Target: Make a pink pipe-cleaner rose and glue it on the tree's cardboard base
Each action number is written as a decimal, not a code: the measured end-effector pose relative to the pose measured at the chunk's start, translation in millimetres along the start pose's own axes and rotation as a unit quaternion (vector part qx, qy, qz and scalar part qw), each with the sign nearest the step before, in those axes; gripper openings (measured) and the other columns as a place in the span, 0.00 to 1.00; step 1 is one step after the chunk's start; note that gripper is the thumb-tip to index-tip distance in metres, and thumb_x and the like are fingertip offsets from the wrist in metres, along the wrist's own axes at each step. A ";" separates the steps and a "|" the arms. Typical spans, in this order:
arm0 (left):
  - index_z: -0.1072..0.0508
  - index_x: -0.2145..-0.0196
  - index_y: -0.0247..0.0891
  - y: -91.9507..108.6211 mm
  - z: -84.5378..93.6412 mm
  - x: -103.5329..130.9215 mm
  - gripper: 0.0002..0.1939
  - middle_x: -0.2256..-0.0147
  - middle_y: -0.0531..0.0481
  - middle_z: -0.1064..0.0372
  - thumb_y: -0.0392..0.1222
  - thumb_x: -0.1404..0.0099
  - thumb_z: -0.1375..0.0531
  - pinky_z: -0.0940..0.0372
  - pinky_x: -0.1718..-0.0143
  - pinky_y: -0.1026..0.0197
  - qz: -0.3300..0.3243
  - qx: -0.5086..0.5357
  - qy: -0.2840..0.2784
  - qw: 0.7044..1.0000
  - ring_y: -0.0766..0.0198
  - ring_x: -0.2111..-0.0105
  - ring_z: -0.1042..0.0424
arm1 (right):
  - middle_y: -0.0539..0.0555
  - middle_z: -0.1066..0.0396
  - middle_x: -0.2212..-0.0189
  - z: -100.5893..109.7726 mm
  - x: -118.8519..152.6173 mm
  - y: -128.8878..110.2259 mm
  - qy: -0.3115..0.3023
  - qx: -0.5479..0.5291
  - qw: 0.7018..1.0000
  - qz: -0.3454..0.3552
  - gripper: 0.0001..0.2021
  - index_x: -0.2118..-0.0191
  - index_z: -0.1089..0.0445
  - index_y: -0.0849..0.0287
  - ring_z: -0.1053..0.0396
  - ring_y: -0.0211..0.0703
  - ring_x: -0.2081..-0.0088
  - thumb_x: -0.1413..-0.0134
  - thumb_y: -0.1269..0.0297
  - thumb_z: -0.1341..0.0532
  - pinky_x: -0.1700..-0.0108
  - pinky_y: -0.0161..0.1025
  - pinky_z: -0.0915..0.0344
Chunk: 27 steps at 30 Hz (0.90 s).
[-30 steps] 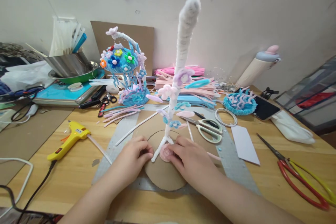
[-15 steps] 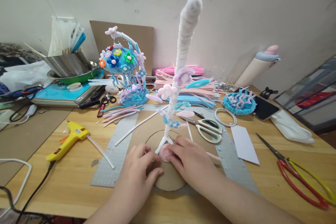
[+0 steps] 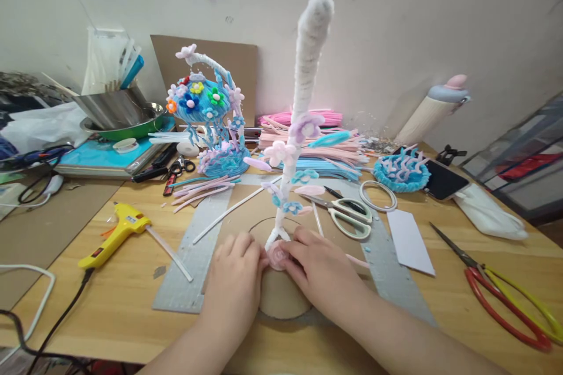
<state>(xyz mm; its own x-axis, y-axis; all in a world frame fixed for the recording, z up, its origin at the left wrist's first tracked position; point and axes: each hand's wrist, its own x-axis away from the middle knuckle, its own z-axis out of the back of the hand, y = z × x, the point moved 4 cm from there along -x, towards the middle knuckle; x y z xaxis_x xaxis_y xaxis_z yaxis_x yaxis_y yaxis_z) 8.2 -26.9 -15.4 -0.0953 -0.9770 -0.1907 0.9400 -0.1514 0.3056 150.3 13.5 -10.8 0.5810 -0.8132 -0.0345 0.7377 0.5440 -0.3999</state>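
At the foot of the white stalk (image 3: 303, 76), in the head view, I have both hands around the pink coil (image 3: 277, 255), which sits just in front of the stalk's split base, over the cardboard circle (image 3: 285, 299). On the coil's right edge, the right hand (image 3: 319, 263) has thumb and forefinger clamped. Beside its left edge, the left hand (image 3: 237, 275) has its fingers curled; whether they pinch it I cannot tell.

As I judge progress, the stalk's wrapping looks done up to the tip, and flowers and leaves dress its lower and middle length. Its upper length carries none, and bare board shows in front of its base. I cannot tell whether the coil is fixed.

For room, I have grey mat (image 3: 178, 293) left of the stalk, then wood, before the glue gun (image 3: 132, 221). Right of the stalk, the pale-handled scissors (image 3: 333, 206) lie near my right hand. Behind it, pipe-cleaner bundles (image 3: 312, 146) crowd the far side; nearest me, the table (image 3: 132, 316) ends close in front of the circle.
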 end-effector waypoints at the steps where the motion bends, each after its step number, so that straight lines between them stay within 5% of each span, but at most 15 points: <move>1: 0.31 0.70 0.37 -2.5 2.7 0.9 0.10 0.67 0.47 0.35 0.35 0.32 0.48 0.42 0.64 0.54 0.001 0.010 0.027 1.000 0.56 0.65 0.38 | 0.53 0.33 0.63 -0.4 0.2 0.4 -0.001 -0.001 1.000 0.001 0.10 0.60 0.27 0.52 0.35 0.43 0.65 0.38 0.60 0.46 0.63 0.41 0.41; 6: 0.28 0.65 0.39 -11.7 14.7 14.7 0.14 0.63 0.47 0.34 0.40 0.29 0.53 0.41 0.60 0.55 -0.034 0.058 0.048 0.997 0.57 0.61 0.36 | 0.53 0.33 0.63 -2.1 1.0 1.6 0.000 -0.008 1.000 0.004 0.10 0.59 0.27 0.52 0.34 0.44 0.63 0.38 0.60 0.46 0.61 0.41 0.40; 11: 0.34 0.44 0.51 -7.9 11.0 39.6 0.19 0.49 0.49 0.34 0.43 0.33 0.46 0.44 0.55 0.52 -0.122 -0.109 0.067 0.984 0.52 0.52 0.38 | 0.53 0.33 0.64 -2.3 0.4 1.7 -0.004 -0.014 1.000 -0.001 0.10 0.58 0.27 0.52 0.34 0.44 0.64 0.38 0.61 0.45 0.61 0.41 0.40; 15: 0.32 0.45 0.47 -4.2 7.3 50.3 0.21 0.50 0.50 0.31 0.41 0.35 0.44 0.45 0.55 0.54 -0.136 -0.167 0.078 0.973 0.53 0.52 0.38 | 0.52 0.33 0.64 -2.2 0.1 1.9 -0.006 -0.008 1.000 -0.005 0.10 0.58 0.27 0.52 0.34 0.44 0.64 0.38 0.61 0.45 0.63 0.41 0.40; 27: 0.28 0.51 0.41 -5.4 14.3 60.1 0.16 0.56 0.46 0.31 0.38 0.35 0.46 0.41 0.57 0.56 -0.152 -0.104 0.100 0.978 0.55 0.55 0.35 | 0.53 0.32 0.63 -4.0 2.3 -2.7 -0.018 -0.001 1.000 -0.007 0.09 0.60 0.27 0.53 0.34 0.45 0.63 0.38 0.61 0.45 0.61 0.42 0.40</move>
<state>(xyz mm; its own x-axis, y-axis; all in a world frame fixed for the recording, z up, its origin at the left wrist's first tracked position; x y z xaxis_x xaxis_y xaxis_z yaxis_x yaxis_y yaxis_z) -7.3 -86.9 -15.2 -0.3342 -0.8394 -0.4286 0.9263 -0.3764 0.0148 148.2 9.3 -13.5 0.5821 -0.8131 0.0043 0.7456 0.5315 -0.4020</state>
